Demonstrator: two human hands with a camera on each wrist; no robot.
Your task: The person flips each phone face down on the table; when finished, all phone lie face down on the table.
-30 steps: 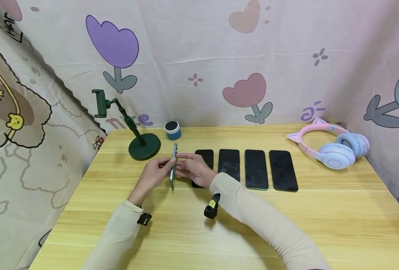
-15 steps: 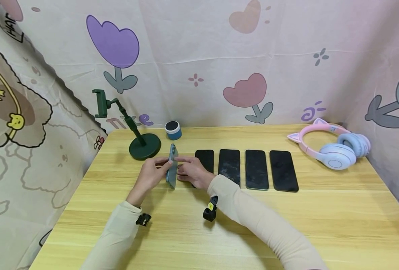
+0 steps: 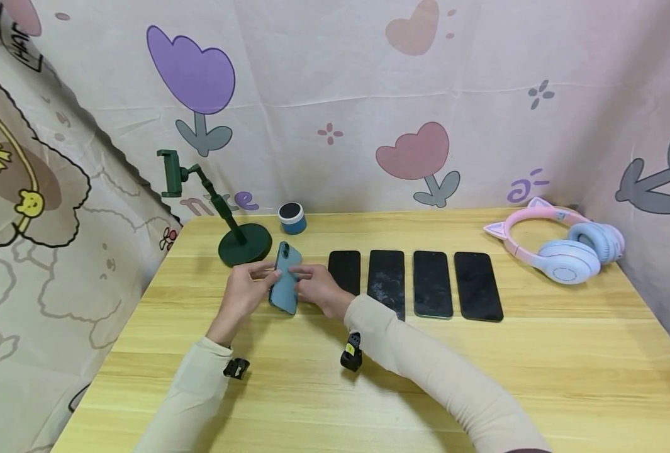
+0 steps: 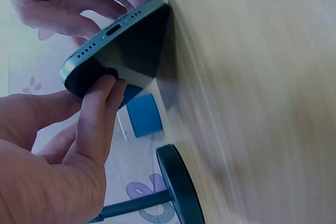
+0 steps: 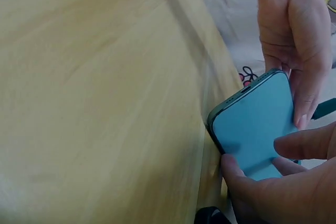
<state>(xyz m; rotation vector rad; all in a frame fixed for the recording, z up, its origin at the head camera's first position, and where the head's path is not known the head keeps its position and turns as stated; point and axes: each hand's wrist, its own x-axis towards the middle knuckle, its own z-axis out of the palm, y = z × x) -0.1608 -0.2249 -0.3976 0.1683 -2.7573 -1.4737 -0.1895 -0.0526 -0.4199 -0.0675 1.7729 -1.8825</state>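
A teal smartphone (image 3: 285,283) stands tilted above the table, its back turned towards the head view. In the left wrist view its dark screen and bottom port show. My left hand (image 3: 244,292) pinches its left edge, thumb on the back and fingers on the screen side. My right hand (image 3: 326,290) is at the other side, fingers loosely bent; in the right wrist view one fingertip (image 5: 232,164) meets the long edge and another lies over the back. Nearest to the right hand is a dark phone (image 3: 344,272) lying flat, partly hidden by it.
Several dark phones lie in a row, among them a phone (image 3: 432,284) right of centre. A green phone stand (image 3: 245,244) and a blue jar (image 3: 292,220) are at the back left. Cat-ear headphones (image 3: 567,261) rest at the back right. A patterned cloth (image 3: 312,75) hangs behind the table.
The teal phone has turned from edge-on to showing its back. My left hand has shifted slightly left with it, and the right hand has followed a little leftward.
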